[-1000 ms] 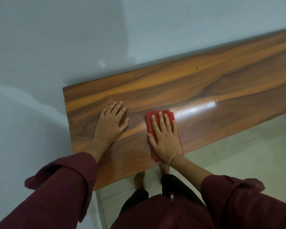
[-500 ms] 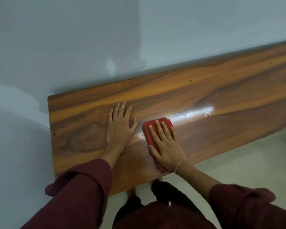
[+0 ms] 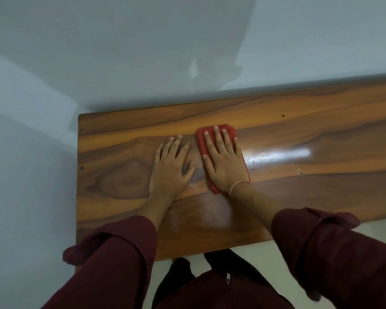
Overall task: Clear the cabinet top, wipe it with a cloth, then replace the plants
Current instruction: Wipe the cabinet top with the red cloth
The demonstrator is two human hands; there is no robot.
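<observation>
The wooden cabinet top (image 3: 310,192) runs from the left corner off to the right, bare of plants. A folded red cloth (image 3: 201,141) lies flat on it near the back left. My right hand (image 3: 223,163) presses palm-down on the cloth, fingers spread and pointing at the wall, covering most of it. My left hand (image 3: 169,172) rests flat on the bare wood just left of the cloth, fingers apart, holding nothing. No plants are in view.
Pale walls (image 3: 31,175) meet the cabinet's back and left edges. A glossy light streak (image 3: 281,153) shines on the wood right of the cloth. Pale floor (image 3: 383,233) shows at the lower right, beyond the front edge.
My right hand has pushed the cloth away from me toward the back wall. My left hand stays flat beside it. The camera has shifted so the cabinet's left end sits more central.
</observation>
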